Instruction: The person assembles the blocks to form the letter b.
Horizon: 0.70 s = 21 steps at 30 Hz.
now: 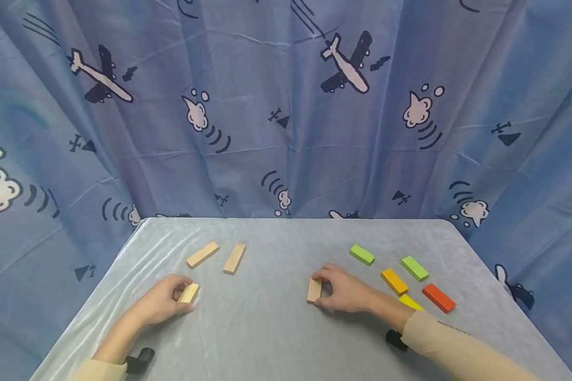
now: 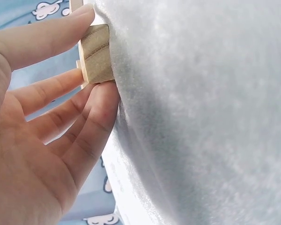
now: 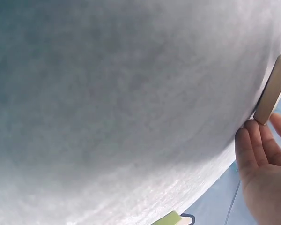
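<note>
At the left of the table, my left hand (image 1: 164, 299) pinches a plain wooden block (image 1: 189, 293) between thumb and fingers. The left wrist view shows the end face of this block (image 2: 96, 54), with the thumb along one side and the fingertips at the opposite side, close to the cloth. Right of the table's middle, my right hand (image 1: 340, 290) holds another plain wooden block (image 1: 314, 291), index finger near its far end and thumb near its near end. In the right wrist view that block (image 3: 273, 89) lies on the cloth with the fingertips right at it.
Two more plain blocks lie beyond my left hand, one slanted (image 1: 203, 254) and one steeper (image 1: 234, 259). Around my right forearm lie green blocks (image 1: 362, 254), an orange block (image 1: 394, 281), a red block (image 1: 439, 298) and a partly hidden yellow block (image 1: 410, 302). A patterned curtain (image 1: 248, 106) hangs behind.
</note>
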Each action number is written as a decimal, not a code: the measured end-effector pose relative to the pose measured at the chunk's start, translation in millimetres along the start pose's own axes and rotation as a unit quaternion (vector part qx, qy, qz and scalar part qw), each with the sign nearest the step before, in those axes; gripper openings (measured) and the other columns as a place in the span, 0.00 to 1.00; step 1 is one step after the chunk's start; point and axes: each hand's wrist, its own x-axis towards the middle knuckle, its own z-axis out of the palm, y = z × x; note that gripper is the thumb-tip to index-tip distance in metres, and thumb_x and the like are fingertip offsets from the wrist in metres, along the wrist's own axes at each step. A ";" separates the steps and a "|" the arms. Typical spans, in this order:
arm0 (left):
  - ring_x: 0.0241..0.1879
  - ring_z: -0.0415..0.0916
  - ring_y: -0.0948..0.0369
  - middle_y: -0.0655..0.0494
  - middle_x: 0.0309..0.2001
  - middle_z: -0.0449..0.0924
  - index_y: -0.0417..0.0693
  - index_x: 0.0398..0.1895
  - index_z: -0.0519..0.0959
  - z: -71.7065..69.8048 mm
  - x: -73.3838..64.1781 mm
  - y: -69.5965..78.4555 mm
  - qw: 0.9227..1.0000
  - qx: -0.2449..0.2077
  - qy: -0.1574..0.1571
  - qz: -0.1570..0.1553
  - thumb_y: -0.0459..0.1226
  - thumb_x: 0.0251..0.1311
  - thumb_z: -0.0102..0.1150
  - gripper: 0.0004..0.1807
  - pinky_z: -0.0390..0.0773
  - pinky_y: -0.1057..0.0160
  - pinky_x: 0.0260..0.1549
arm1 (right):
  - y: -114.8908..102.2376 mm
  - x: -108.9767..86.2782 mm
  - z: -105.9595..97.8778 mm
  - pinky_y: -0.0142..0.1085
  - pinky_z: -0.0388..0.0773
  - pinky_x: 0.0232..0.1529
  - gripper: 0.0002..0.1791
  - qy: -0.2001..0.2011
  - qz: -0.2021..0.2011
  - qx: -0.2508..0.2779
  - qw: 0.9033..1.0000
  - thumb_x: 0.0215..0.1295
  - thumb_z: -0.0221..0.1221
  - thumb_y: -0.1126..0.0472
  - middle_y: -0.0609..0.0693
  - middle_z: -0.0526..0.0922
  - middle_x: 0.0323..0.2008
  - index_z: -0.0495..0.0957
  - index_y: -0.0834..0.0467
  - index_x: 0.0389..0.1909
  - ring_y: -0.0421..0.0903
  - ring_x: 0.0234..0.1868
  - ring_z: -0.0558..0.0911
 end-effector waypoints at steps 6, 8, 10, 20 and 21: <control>0.36 0.71 0.58 0.47 0.45 0.80 0.34 0.56 0.78 -1.3 -0.1 0.8 1.000 -0.004 0.002 0.002 0.38 0.46 0.80 0.33 0.73 0.59 0.33 | 2.2 -0.8 -0.9 0.44 0.77 0.55 0.27 -0.004 0.001 0.004 1.000 0.60 0.71 0.54 0.44 0.76 0.51 0.79 0.59 0.58 0.46 0.52 0.78; 0.36 0.71 0.58 0.47 0.45 0.80 0.34 0.56 0.78 -2.0 -0.4 1.3 1.000 -0.004 0.000 0.002 0.38 0.46 0.80 0.33 0.72 0.59 0.33 | 3.1 -1.3 -1.3 0.45 0.76 0.55 0.27 -0.006 0.000 0.007 1.000 0.60 0.71 0.53 0.44 0.76 0.51 0.79 0.59 0.59 0.46 0.52 0.77; 0.35 0.71 0.58 0.47 0.45 0.80 0.34 0.57 0.78 -2.5 -0.8 1.9 1.000 -0.003 -0.002 0.002 0.38 0.47 0.80 0.34 0.72 0.59 0.33 | 4.4 -2.0 -1.7 0.45 0.76 0.55 0.28 -0.006 -0.004 0.009 1.000 0.60 0.71 0.52 0.45 0.76 0.51 0.79 0.59 0.59 0.47 0.52 0.77; 0.35 0.71 0.59 0.46 0.46 0.80 0.33 0.57 0.78 -3.2 -1.2 3.6 1.000 -0.003 -0.008 -0.002 0.39 0.46 0.80 0.35 0.73 0.59 0.33 | 3.7 -4.2 -3.5 0.47 0.75 0.57 0.29 -0.012 -0.002 0.005 1.000 0.60 0.71 0.51 0.45 0.77 0.53 0.79 0.58 0.60 0.48 0.54 0.77; 0.35 0.71 0.59 0.46 0.46 0.80 0.33 0.57 0.78 -3.6 -1.4 3.7 1.000 -0.003 -0.009 -0.002 0.39 0.46 0.80 0.35 0.73 0.59 0.33 | 3.2 -4.3 -3.6 0.47 0.75 0.57 0.29 -0.012 0.000 0.005 1.000 0.60 0.71 0.51 0.45 0.77 0.53 0.79 0.57 0.60 0.48 0.54 0.76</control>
